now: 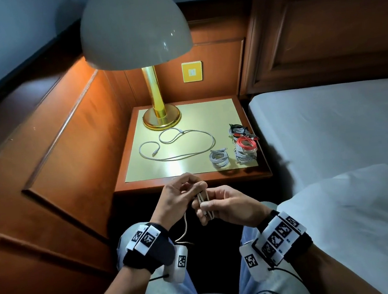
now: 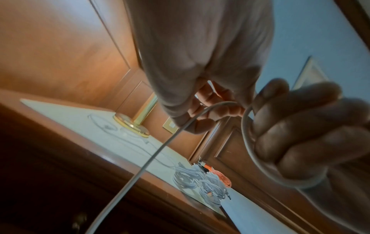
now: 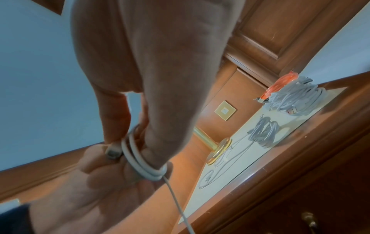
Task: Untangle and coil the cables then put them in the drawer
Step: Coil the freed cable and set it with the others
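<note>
I hold a white cable point(image 1: 204, 202) in front of the nightstand point(image 1: 192, 181). My right hand point(image 1: 206, 207) grips several coiled loops point(image 3: 140, 159) of it, wound around its fingers point(image 2: 300, 134). My left hand point(image 1: 192, 186) pinches the free strand point(image 2: 160, 150) just beside the coil. The cable's tail point(image 1: 185, 229) hangs down between my knees. On the nightstand lie a loose white cable point(image 1: 176, 146), one coiled white cable point(image 1: 219, 158) and a pile of coiled red and white cables point(image 1: 244, 144). A drawer knob point(image 3: 309, 220) shows on the dark drawer front below.
A brass lamp point(image 1: 161, 116) with a grey dome shade stands at the back left of the nightstand. The bed point(image 1: 330, 132) with white sheets is close on the right. Wood wall panelling point(image 1: 56, 149) runs along the left.
</note>
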`<state>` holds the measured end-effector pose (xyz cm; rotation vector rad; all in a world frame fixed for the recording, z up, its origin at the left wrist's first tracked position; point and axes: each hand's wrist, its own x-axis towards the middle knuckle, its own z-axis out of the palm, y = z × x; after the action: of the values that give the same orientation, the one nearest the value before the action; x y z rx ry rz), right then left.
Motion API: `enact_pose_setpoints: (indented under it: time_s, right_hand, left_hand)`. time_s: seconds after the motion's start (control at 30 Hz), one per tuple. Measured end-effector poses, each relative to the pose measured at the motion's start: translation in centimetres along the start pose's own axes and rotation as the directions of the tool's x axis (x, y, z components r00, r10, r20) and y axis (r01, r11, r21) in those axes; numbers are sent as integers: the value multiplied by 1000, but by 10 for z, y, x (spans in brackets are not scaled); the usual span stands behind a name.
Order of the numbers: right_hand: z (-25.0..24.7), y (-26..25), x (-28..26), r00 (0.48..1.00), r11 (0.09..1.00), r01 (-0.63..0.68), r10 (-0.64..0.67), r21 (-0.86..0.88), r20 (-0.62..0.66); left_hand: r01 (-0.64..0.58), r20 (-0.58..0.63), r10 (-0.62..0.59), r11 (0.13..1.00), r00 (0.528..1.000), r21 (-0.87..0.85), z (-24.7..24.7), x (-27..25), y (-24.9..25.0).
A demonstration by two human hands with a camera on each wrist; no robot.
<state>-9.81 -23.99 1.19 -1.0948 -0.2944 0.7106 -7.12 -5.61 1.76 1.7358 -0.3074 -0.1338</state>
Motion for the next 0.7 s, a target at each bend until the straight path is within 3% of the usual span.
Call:
enact_pose_setpoints:
  time_s: [0.13,0.27,0.57,0.7]
  right_hand:
    - [2,-2,1,999,996,20,-17,81,-39]
    - [-2,2,1,992,997,31,-23,69,-123]
    - [4,9,0,990,992,49,-32,118,-136]
    - [6,6,-2,995,986,70,-57,152,-87]
  left_hand:
    - [75,-46,-87,971,995,-225,8,-4,0]
    - [16,-77,-24,995,997,-94,0,-5,-10]
    - [41,-80,-50,993,996,-112,-1,-6,-15]
    - [85,-20,-95,951,995,-297,10,-12,-12]
